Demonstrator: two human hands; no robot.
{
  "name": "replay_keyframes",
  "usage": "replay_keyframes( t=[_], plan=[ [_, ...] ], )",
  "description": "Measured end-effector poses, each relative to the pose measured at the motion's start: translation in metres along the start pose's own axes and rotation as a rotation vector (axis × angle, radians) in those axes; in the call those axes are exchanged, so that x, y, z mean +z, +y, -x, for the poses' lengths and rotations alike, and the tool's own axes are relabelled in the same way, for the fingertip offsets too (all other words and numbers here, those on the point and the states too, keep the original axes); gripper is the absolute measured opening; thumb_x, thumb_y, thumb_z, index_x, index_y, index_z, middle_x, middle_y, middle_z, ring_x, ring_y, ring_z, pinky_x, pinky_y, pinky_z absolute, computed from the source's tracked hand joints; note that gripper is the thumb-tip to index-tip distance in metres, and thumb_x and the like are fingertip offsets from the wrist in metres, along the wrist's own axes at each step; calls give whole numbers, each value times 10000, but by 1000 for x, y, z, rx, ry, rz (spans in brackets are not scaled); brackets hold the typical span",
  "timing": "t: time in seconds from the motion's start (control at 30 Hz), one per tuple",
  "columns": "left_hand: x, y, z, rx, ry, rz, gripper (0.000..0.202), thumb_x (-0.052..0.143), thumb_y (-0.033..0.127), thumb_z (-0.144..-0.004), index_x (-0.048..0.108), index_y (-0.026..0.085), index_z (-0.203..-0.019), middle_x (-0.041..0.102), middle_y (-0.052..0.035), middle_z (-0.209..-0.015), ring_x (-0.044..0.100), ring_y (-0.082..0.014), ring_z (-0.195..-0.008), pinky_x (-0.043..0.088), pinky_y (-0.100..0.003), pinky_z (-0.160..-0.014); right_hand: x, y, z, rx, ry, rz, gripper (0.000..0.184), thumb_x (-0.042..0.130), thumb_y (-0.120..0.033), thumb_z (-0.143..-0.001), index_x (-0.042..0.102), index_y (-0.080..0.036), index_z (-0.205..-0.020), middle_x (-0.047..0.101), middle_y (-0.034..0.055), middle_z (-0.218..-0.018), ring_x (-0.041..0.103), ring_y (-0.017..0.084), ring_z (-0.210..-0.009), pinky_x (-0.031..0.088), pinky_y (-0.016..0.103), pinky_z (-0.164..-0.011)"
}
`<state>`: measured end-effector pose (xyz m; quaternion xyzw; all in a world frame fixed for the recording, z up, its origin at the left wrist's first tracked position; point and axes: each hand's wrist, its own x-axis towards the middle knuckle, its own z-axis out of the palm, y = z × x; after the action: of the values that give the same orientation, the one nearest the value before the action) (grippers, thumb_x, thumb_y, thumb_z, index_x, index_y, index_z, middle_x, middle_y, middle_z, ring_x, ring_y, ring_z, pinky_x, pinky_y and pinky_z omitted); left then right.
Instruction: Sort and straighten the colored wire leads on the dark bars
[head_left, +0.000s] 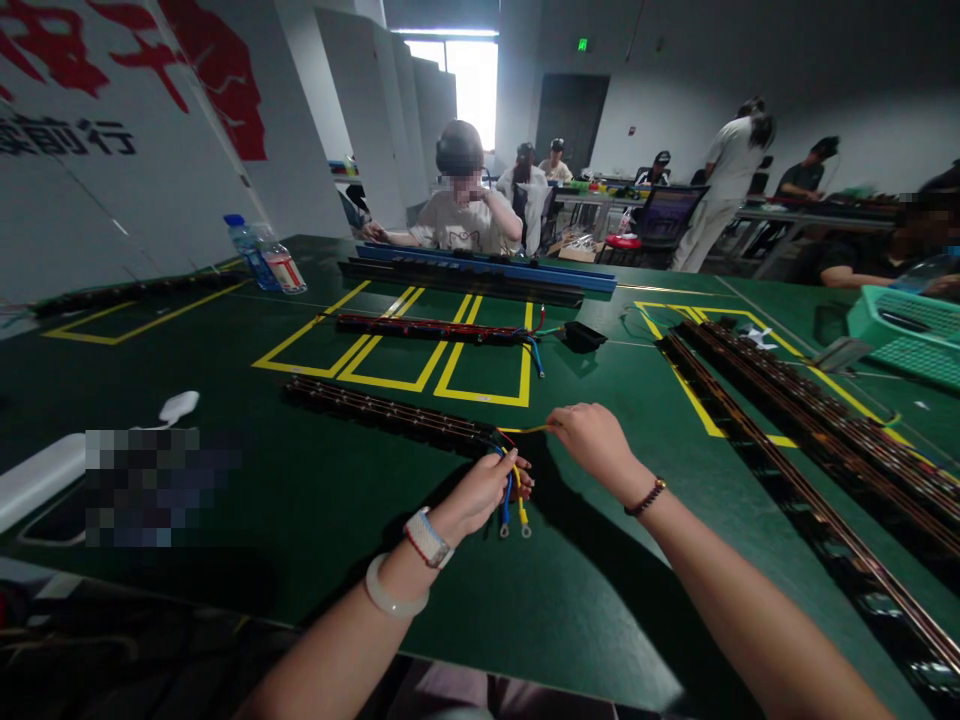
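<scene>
Our 2 forearms (352, 625) foremost; left hand (486, 490) curled closed round 1 blue lead (505, 512) and 1 yellow lead (522, 510), right hand (589, 438) pinching 1 yellowish wire (531, 430) at 1 black strip's (390, 408) end.

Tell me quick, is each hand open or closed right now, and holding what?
Left hand: closed, holding a blue wire and yellow wire.
Right hand: closed, pinching a thin yellowish strand.
</scene>
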<state>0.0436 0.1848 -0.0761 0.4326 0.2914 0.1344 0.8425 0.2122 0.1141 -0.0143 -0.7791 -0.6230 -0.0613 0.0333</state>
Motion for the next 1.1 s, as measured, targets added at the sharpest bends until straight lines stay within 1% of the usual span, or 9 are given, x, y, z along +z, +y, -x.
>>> replay_keyframes(
  t=[0.17, 0.3, 0.4, 0.57, 0.7, 0.83, 0.93, 1.03, 1.1],
  plan=[
    [-3, 2, 1, -32, 1, -12, 211, 469, 288, -923, 558, 102, -875, 570, -29, -706, 547, -79, -592, 433, -193, -567, 28, 6, -19, -12, 25, 41, 161, 534, -231, -891, 675, -174, -838, 673, 83, -792, 586, 204, -794, 321, 292, -681],
    [-2, 5, 0, -40, -13, 8, 228, 445, 271, -933, 576, 85, -931, 582, -40, -713, 563, -86, -597, 441, -203, -582, 45, 6, -20, -36, 1, 55, 194, 501, -220, -909, 667, -172, -821, 656, 78, -751, 558, 205, -774, 314, 303, -676],
    [0, 5, 0, -59, -59, 40, 254, 404, 266, -949, 562, 75, -1008, 617, -71, -732, 612, -117, -644, 475, -244, -664, 42, 8, -8, -91, 51, 45, 170, 521, -242, -903, 672, -179, -855, 647, 81, -796, 540, 220, -822, 333, 321, -721],
    [2, 3, -3, -58, -77, 104, 207, 378, 232, -956, 519, 104, -1039, 659, -122, -893, 658, -158, -779, 502, -340, -798, 28, 6, 27, -311, 168, -118, 281, 503, -252, -914, 595, -214, -1178, 600, 88, -1086, 511, 201, -970, 365, 333, -873],
    [2, 2, -3, -32, -90, 125, 221, 370, 212, -957, 548, 104, -1032, 654, -131, -977, 649, -162, -880, 502, -347, -859, 29, 2, 48, -538, 106, -141, 323, 421, -236, -950, 556, -259, -1243, 583, 74, -1136, 509, 183, -974, 381, 338, -892],
    [-1, 2, -4, -22, -105, 123, 229, 386, 211, -952, 564, 84, -1021, 652, -154, -1002, 651, -164, -880, 503, -346, -867, 37, 3, 51, -613, 86, -172, 311, 401, -226, -963, 575, -237, -1220, 609, 77, -1088, 524, 176, -960, 404, 339, -880],
    [-3, 1, -6, 8, -102, 127, 229, 424, 244, -942, 569, 78, -1006, 663, -152, -978, 657, -164, -861, 501, -343, -871, 37, 5, 44, -577, 192, -343, 272, 417, -269, -963, 609, -209, -1146, 632, 83, -1002, 556, 162, -901, 441, 315, -819],
    [-6, -1, -7, 11, -101, 136, 227, 463, 274, -924, 570, 93, -1009, 674, -134, -961, 662, -170, -857, 500, -354, -872, 31, 0, 31, -365, 340, -598, 222, 482, -308, -937, 608, -190, -1077, 645, 71, -941, 584, 155, -862, 468, 285, -766],
    [-7, -3, -8, 18, -81, 140, 160, 504, 207, -887, 575, 106, -990, 680, -115, -947, 664, -164, -841, 502, -348, -866, 23, -8, 18, -210, 397, -723, 185, 540, -327, -907, 605, -183, -1004, 650, 53, -915, 596, 150, -835, 472, 264, -739]
  ],
)
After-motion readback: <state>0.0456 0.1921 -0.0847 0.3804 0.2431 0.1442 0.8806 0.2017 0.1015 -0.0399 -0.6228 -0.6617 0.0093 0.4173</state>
